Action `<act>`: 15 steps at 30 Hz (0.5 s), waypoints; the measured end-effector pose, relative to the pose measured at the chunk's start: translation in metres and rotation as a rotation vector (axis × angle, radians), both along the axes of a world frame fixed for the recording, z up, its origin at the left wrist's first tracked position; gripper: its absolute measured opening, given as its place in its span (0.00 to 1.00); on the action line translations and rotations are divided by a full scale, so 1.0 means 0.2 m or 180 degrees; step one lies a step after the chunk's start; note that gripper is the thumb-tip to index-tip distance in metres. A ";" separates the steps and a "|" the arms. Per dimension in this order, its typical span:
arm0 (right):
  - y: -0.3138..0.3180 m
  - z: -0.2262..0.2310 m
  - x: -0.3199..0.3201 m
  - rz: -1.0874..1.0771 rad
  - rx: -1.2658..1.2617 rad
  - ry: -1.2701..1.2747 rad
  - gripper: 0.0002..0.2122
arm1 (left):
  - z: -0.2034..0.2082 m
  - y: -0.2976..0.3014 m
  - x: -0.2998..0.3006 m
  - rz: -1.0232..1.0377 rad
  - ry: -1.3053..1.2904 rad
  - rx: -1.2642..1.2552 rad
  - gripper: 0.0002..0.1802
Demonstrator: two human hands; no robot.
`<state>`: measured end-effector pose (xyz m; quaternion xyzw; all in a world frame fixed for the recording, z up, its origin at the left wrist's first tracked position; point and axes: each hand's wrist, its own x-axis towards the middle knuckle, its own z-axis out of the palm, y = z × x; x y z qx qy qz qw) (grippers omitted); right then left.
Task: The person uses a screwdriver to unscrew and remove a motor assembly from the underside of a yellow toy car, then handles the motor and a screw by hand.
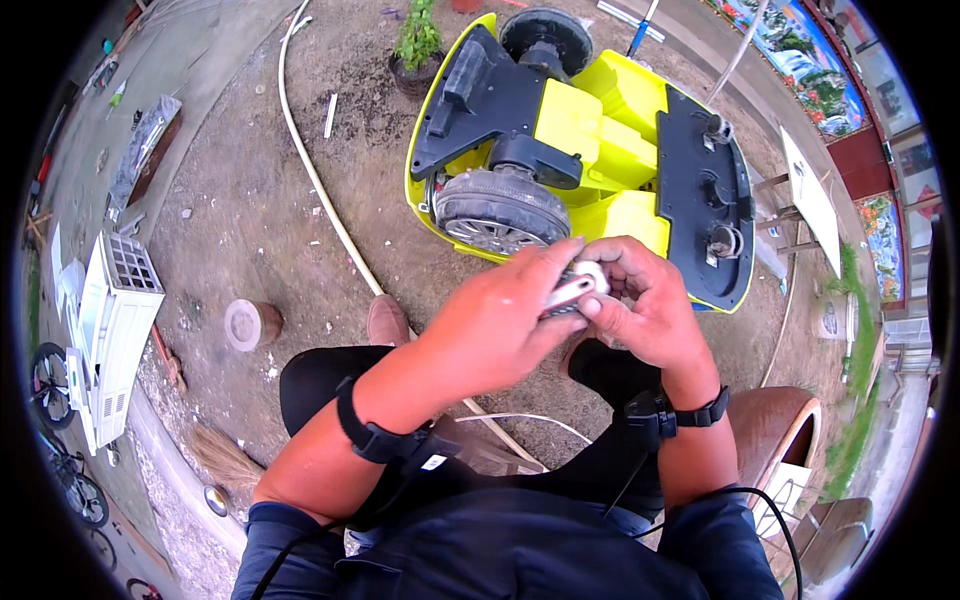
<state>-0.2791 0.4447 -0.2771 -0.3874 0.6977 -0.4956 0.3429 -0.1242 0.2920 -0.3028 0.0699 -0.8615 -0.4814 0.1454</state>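
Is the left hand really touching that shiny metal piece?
Touching: the head view shows the left hand pinching the metal piece between thumb and fingers.

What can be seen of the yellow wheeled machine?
The yellow wheeled machine lies beyond the hands on brown ground, apparently underside up. Its bright shell looks plastic, with a dark panel at either end. Two large black wheels stand on its left half, the nearer dusty, with a spoked rim; two small rollers sit on the right panel. In view, the hands overlap its near edge; whether they touch it is unclear.
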 end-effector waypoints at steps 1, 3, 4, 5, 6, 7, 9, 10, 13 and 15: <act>-0.01 -0.03 -0.03 -0.0069 0.0047 0.0052 0.19 | -0.02 -0.04 0.00 0.0012 -0.0107 0.0035 0.37; -0.03 -0.12 -0.12 -0.0178 0.0133 0.0142 0.21 | -0.11 -0.14 0.03 0.0424 0.0004 0.0210 0.34; -0.05 -0.15 -0.18 -0.0230 0.0169 0.0200 0.23 | -0.13 -0.21 0.04 0.0633 0.0070 0.0287 0.32; -0.06 -0.16 -0.24 -0.0288 0.0319 0.0619 0.23 | -0.13 -0.26 0.04 0.0946 -0.0004 0.0680 0.31; -0.06 -0.22 -0.28 -0.0303 0.0299 0.0889 0.22 | -0.13 -0.31 0.06 0.1279 -0.0124 0.1076 0.29; -0.08 -0.26 -0.32 -0.0320 0.0264 0.1173 0.21 | -0.13 -0.36 0.06 0.1517 -0.0122 0.1282 0.28; -0.11 -0.34 -0.37 -0.0364 0.0287 0.1559 0.20 | -0.17 -0.44 0.06 0.1806 0.0055 0.1866 0.24; -0.13 -0.37 -0.39 -0.0192 0.0273 0.1707 0.20 | -0.21 -0.47 0.06 0.1925 0.0286 0.2038 0.21; -0.17 -0.42 -0.43 0.0226 0.0152 0.1861 0.21 | -0.24 -0.56 0.04 0.2333 -0.0102 0.1867 0.21; -0.17 -0.43 -0.46 0.0372 0.0065 0.1688 0.22 | -0.28 -0.61 0.02 0.2375 -0.0270 0.1688 0.19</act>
